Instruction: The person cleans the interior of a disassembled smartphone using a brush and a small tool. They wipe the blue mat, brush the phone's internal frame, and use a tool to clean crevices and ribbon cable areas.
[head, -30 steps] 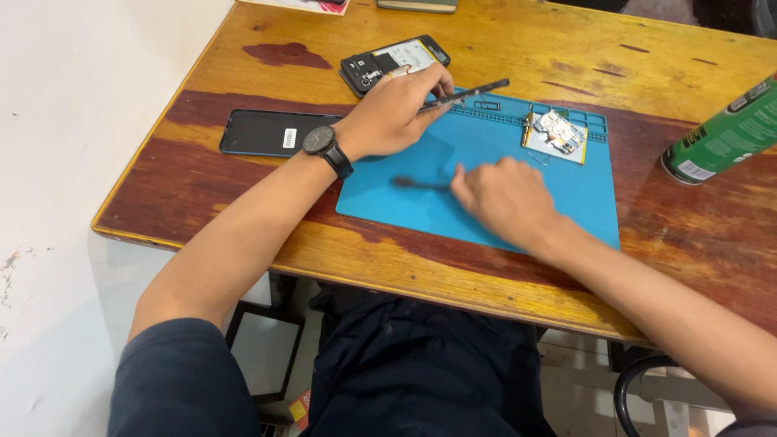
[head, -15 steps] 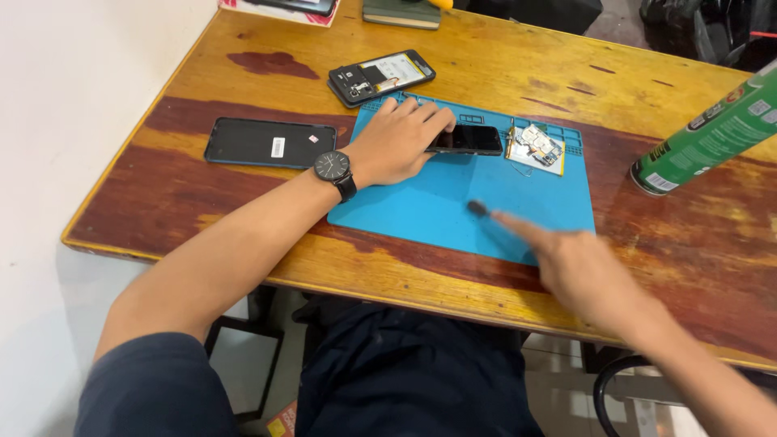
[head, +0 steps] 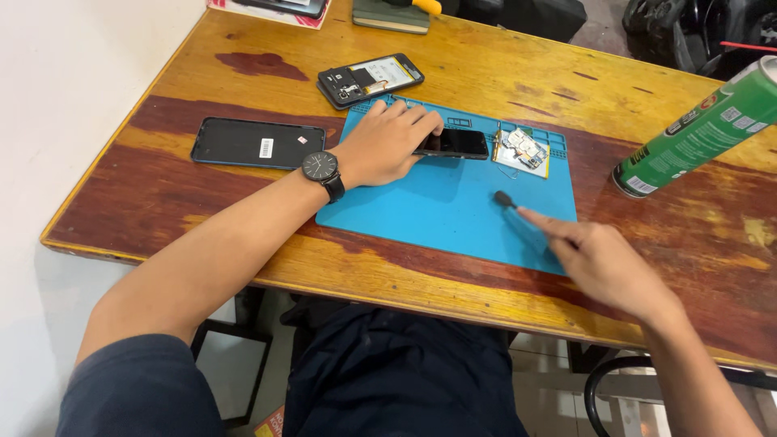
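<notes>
My left hand (head: 387, 144) lies on the blue work mat (head: 437, 214), its fingers curled over the left end of a black phone (head: 455, 144) that lies flat near the mat's far edge. A black wristwatch (head: 321, 168) sits on that wrist. My right hand (head: 603, 263) hovers over the mat's near right corner, pinching a slim dark tool whose rounded black tip (head: 504, 198) points left, toward the mat's middle. The tip is a short way in front of the phone and apart from it.
An opened phone (head: 368, 79) with its insides showing lies beyond the mat. A black panel with a barcode sticker (head: 257, 143) lies left. Small circuit parts (head: 522, 151) rest beside the black phone. A green spray can (head: 700, 129) lies at the right. The wooden table's front edge (head: 405, 295) is near.
My left hand no longer holds the thin pointed tool it had a second ago and now rests on the black phone. My right hand has drawn back right with the dark tool.
</notes>
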